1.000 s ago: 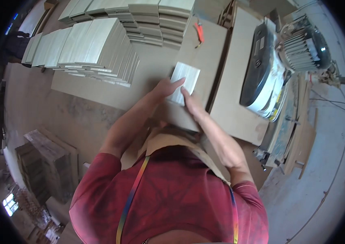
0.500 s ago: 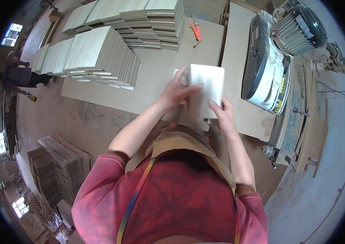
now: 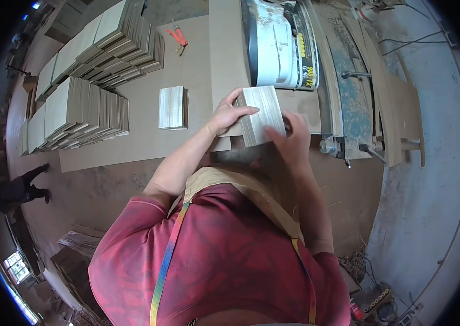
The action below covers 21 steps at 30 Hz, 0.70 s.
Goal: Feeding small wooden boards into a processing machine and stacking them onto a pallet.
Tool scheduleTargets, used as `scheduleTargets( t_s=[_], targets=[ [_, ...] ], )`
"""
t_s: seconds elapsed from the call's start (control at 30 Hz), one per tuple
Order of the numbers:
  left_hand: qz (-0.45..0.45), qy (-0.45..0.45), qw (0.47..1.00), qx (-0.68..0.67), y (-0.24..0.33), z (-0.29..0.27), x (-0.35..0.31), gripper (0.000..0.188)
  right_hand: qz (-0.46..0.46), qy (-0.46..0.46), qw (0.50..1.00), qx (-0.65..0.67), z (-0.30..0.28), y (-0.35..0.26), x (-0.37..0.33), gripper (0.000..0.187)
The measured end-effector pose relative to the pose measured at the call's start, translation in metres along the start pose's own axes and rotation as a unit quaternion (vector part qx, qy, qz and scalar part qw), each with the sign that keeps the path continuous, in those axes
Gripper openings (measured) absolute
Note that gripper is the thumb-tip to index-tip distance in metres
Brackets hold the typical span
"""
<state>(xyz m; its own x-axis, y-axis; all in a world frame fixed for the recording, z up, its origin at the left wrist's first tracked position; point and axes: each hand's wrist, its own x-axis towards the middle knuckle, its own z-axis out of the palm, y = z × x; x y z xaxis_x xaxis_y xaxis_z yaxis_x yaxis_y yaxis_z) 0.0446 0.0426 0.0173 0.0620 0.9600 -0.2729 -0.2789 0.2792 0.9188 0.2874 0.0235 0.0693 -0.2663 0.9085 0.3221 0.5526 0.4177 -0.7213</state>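
Observation:
Both of my hands are at a small stack of thin, pale wooden boards (image 3: 261, 108), held tilted over the table's near edge. My left hand (image 3: 229, 114) is closed round the stack's left side, thumb lying across the top board. At the right edge, my right hand (image 3: 293, 138) has its thumb on the top face and its fingers curled by the side, slightly blurred. To the left, a second small stack of boards (image 3: 172, 107) lies on the brown tabletop (image 3: 197, 60).
Tall piles of pale boards (image 3: 86, 108) cover the table's left part. Red-handled pliers (image 3: 178, 38) lie near the far side. A white-and-black machine (image 3: 281, 49) stands at the right, beside a metal clamp (image 3: 332, 146). Another person (image 3: 18, 193) is far left.
I have turned to the right, bringing the held stack nearer the machine. The small stack left on the table now shows fully. The person at far left appears lower in view.

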Motion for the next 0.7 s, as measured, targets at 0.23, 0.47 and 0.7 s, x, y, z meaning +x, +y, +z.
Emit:
scheduleTargets(
  t_s=[0.23, 0.47, 0.7],
  targets=[
    [-0.03, -0.028, 0.999, -0.003, 0.005, -0.012, 0.017, 0.063, -0.03, 0.03, 0.983, -0.178, 0.032, -0.017, -0.004, 0.055],
    [-0.009, -0.102, 0.994, -0.032, -0.019, -0.006, 0.028, 0.067, -0.01, 0.047, 0.992, -0.116, -0.002, -0.003, -0.016, 0.051],
    [-0.049, -0.051, 0.996, 0.052, -0.035, 0.024, 0.041, 0.06, 0.09, 0.172, 0.969, -0.149, -0.033, 0.102, -0.072, 0.048]
  ],
)
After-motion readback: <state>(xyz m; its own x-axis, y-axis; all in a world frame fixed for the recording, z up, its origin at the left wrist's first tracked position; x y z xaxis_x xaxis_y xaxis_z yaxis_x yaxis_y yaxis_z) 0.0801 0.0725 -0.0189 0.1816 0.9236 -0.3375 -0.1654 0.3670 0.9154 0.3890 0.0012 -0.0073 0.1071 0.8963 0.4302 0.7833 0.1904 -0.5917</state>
